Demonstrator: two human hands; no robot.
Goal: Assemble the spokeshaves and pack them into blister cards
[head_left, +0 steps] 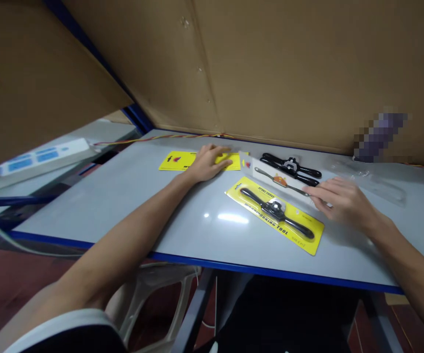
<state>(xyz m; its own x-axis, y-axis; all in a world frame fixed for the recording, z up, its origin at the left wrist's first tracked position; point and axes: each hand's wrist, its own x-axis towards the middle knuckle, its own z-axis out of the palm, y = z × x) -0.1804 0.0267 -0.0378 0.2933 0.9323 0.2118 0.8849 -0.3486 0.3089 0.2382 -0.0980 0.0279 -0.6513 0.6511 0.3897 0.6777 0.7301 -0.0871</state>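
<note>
My left hand (pixel 208 163) lies over a yellow backing card (pixel 180 161) at the back of the table, thumb and fingers apart. To the right, my right hand (pixel 338 198), slightly blurred, pinches the right end of a white card (pixel 246 166) with a dark spokeshave shape and an orange patch on it. In front of that card lies a yellow "SPOKE SHAVE" pack (pixel 274 215), a black spokeshave under its clear blister. Behind the white card are loose black spokeshaves (pixel 290 165), partly covered by it.
Clear plastic blister covers (pixel 377 186) lie at the right. A blurred purple object (pixel 381 137) stands against the cardboard wall (pixel 270 73). Red and yellow wires (pixel 182 136) run along the table's back edge. A power strip (pixel 46 156) sits on the left-hand surface. A plastic chair (pixel 153 299) is below.
</note>
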